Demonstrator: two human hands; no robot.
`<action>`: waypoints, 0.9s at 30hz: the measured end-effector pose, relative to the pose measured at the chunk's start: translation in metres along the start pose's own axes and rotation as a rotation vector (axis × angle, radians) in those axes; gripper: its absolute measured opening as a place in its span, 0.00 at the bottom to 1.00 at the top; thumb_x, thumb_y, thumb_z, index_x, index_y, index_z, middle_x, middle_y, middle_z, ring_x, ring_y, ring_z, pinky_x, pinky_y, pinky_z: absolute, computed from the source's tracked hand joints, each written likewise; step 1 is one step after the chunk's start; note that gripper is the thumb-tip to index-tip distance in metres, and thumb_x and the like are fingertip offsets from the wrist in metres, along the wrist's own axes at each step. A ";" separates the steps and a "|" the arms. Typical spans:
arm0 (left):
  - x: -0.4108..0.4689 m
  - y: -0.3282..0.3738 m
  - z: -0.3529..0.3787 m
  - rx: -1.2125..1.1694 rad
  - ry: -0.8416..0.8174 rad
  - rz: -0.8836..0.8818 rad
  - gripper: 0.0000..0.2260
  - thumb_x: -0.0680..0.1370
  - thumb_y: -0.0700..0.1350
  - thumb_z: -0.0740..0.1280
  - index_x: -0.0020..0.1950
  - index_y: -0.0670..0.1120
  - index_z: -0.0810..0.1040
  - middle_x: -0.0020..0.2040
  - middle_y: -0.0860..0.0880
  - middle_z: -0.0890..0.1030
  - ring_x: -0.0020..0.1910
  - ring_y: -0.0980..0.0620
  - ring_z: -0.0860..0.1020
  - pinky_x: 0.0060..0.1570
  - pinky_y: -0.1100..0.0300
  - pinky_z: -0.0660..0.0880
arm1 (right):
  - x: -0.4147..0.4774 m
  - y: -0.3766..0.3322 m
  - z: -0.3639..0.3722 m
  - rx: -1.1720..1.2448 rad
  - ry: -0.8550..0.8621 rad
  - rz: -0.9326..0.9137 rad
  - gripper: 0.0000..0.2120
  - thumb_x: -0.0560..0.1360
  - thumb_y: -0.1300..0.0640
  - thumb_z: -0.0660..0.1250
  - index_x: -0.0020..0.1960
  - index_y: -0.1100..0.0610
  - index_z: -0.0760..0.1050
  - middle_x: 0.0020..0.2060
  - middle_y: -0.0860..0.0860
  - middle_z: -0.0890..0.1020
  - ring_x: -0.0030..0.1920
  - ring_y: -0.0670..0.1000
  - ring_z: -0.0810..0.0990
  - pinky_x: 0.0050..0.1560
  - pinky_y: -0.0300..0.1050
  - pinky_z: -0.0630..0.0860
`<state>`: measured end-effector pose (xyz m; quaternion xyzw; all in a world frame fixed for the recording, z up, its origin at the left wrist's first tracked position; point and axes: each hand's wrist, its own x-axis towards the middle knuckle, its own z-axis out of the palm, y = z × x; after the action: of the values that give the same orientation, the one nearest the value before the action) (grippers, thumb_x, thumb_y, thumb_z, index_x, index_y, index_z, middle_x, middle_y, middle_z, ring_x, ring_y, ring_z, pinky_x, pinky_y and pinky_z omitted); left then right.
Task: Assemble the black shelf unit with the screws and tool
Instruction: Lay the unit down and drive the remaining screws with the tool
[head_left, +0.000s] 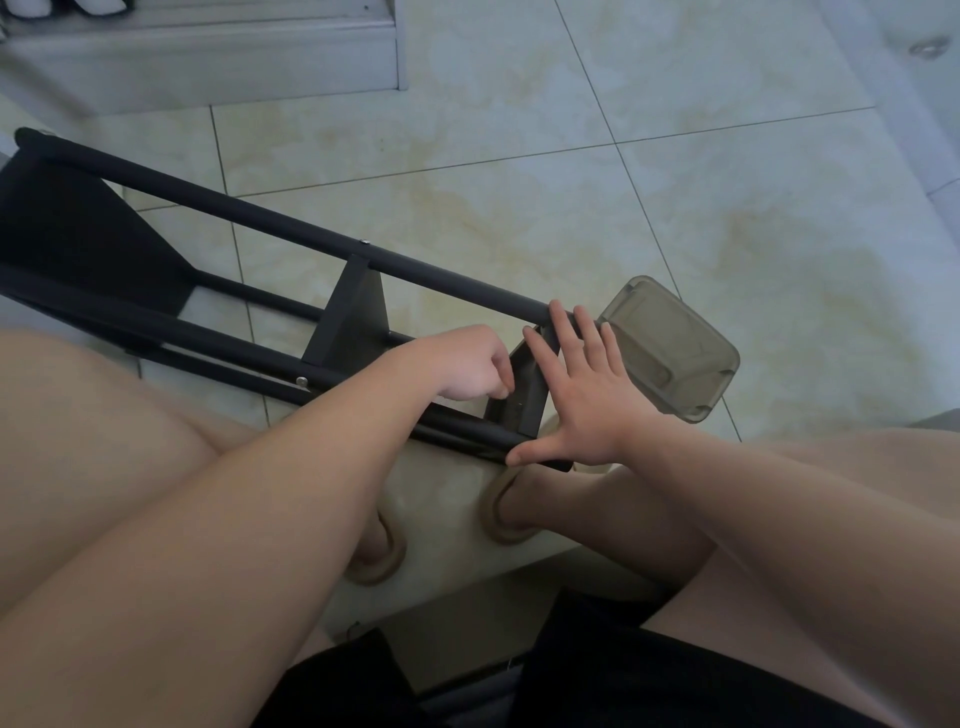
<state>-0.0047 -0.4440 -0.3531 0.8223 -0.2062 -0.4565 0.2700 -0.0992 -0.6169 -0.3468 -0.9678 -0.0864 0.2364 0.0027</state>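
The shelf unit (291, 236) runs off the left edge at its far end. The left hand (470, 364) curls its fingers, hiding whatever they may pinch. The right hand (582, 384) covers much of the end panel (522, 400). Whether the smoky box (670, 348) holds anything cannot be made out.

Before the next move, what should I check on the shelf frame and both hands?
1. Right hand flat, fingers spread, bracing the end panel: ok.
2. Left hand holding a screw or tool: cannot tell; its fingers are curled at the panel.
3. Middle panel sits between the poles, screw head showing on the near pole: ok.
4. Tool in sight: not ok, none visible.
5. Grey plastic box close beside the right hand: ok; contents cannot tell.
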 end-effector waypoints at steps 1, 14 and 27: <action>0.001 0.000 0.001 -0.087 -0.004 -0.007 0.09 0.77 0.44 0.70 0.40 0.56 0.81 0.44 0.57 0.82 0.49 0.54 0.79 0.52 0.57 0.75 | 0.000 0.000 0.000 -0.001 0.000 0.000 0.69 0.54 0.11 0.47 0.82 0.51 0.36 0.78 0.56 0.28 0.78 0.61 0.27 0.75 0.60 0.29; 0.008 0.001 0.024 -0.555 0.174 -0.129 0.04 0.76 0.42 0.73 0.47 0.48 0.80 0.42 0.46 0.86 0.40 0.54 0.86 0.41 0.60 0.78 | 0.000 -0.001 -0.001 0.003 -0.003 0.000 0.69 0.54 0.11 0.48 0.82 0.52 0.37 0.79 0.56 0.29 0.78 0.62 0.28 0.75 0.61 0.30; 0.005 0.003 0.021 -0.785 0.085 -0.182 0.06 0.79 0.38 0.71 0.55 0.43 0.77 0.42 0.43 0.86 0.39 0.52 0.86 0.37 0.60 0.81 | -0.001 -0.001 -0.002 0.012 -0.003 0.001 0.69 0.54 0.12 0.48 0.82 0.52 0.37 0.78 0.56 0.29 0.78 0.61 0.27 0.75 0.60 0.29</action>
<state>-0.0205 -0.4548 -0.3638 0.6897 0.0688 -0.4881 0.5305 -0.0993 -0.6161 -0.3449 -0.9675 -0.0844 0.2384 0.0083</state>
